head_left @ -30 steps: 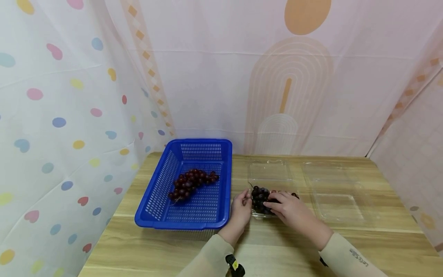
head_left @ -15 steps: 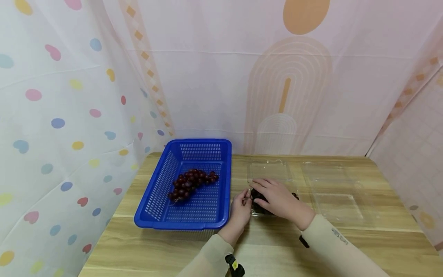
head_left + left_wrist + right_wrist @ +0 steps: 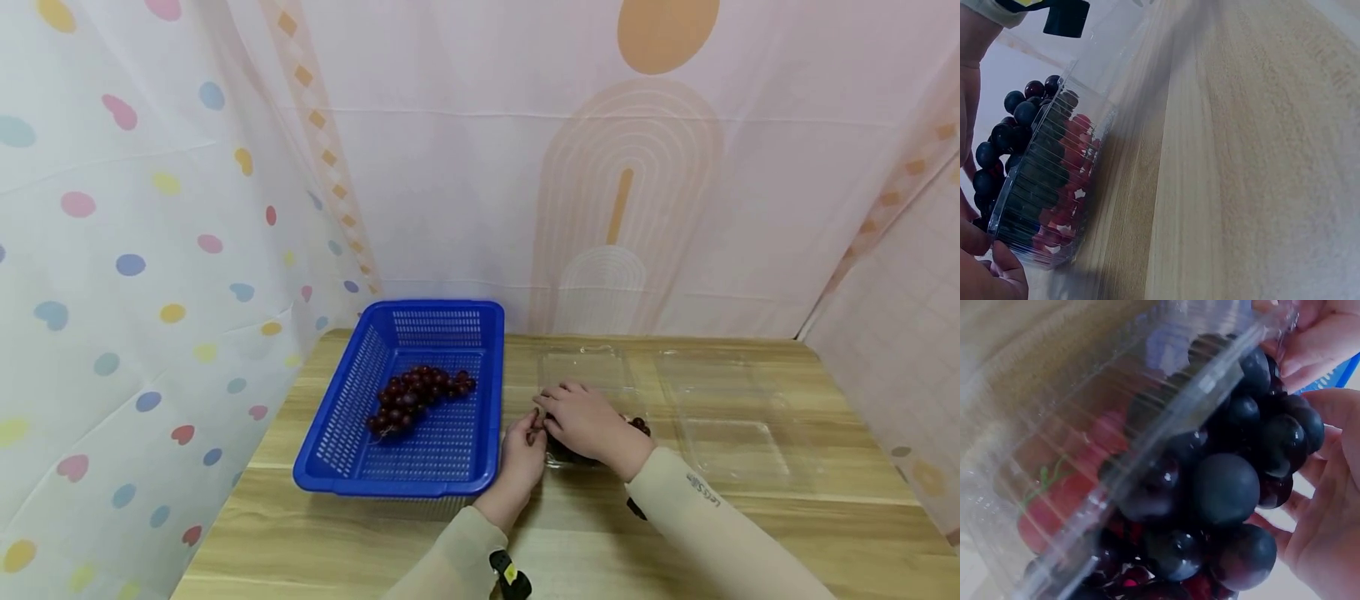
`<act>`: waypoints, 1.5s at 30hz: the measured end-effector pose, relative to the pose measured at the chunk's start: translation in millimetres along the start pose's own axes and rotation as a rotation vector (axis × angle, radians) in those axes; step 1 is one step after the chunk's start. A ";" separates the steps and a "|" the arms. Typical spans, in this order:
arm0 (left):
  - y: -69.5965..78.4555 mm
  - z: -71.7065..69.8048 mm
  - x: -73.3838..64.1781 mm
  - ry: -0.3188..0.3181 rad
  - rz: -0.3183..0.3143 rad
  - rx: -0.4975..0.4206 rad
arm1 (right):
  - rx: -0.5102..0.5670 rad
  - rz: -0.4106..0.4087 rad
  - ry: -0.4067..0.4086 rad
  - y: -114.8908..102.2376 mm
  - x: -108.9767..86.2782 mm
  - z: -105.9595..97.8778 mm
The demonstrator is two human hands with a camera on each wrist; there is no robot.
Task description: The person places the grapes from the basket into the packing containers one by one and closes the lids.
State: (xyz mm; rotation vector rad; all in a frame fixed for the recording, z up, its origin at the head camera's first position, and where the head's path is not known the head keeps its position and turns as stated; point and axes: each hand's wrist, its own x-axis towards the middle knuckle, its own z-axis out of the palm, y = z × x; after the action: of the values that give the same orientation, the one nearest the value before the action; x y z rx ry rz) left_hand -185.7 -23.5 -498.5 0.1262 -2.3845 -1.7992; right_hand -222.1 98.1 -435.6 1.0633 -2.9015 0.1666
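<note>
My left hand [image 3: 521, 462] pinches the left rim of a clear plastic clamshell box [image 3: 1100, 122] between thumb and fingers. The box holds dark purple grapes [image 3: 1225, 487] on top and red grapes [image 3: 1063, 194] lower down, seen through its ribbed wall. The dark grapes mound above the rim. Across them lies my right hand [image 3: 588, 421], its extended fingers touching the bunch on the side near my left hand. From the head, that hand hides most of the fruit; a few grapes [image 3: 640, 425] show beside its wrist.
Left of the box stands a blue perforated basket [image 3: 491, 392] with a bunch of red grapes [image 3: 408, 398] in it. The clamshell's lid [image 3: 585, 367] lies folded back behind it. Another clear clamshell [image 3: 731, 446] lies unfolded on the wooden table [image 3: 600, 542] to the right.
My right hand has shifted left over the dark grapes, from the box's right part toward my left hand, and now covers most of them. The left hand keeps its place on the rim.
</note>
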 end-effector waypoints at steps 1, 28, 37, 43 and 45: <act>-0.1 0.0 0.1 0.002 -0.002 0.004 | -0.011 0.015 -0.013 -0.3 -0.4 1.1; 0.4 1.2 -1.5 -0.001 0.018 0.010 | 0.055 0.165 0.108 2.5 0.6 8.1; -0.4 5.7 -2.8 0.006 0.014 -0.031 | 0.382 0.226 0.175 29.7 -57.0 -18.5; 0.2 3.8 -2.2 0.002 -0.001 -0.039 | 0.353 0.363 0.122 38.5 -98.6 -27.7; 0.1 3.3 -1.8 0.002 -0.006 -0.037 | 0.348 0.380 0.091 37.8 -105.6 -26.5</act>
State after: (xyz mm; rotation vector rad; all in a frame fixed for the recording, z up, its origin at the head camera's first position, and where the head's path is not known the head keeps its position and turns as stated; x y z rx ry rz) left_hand -184.5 -20.1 -499.4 0.1317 -2.3502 -1.8440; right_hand -165.7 197.6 -421.1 0.4964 -3.0231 0.7350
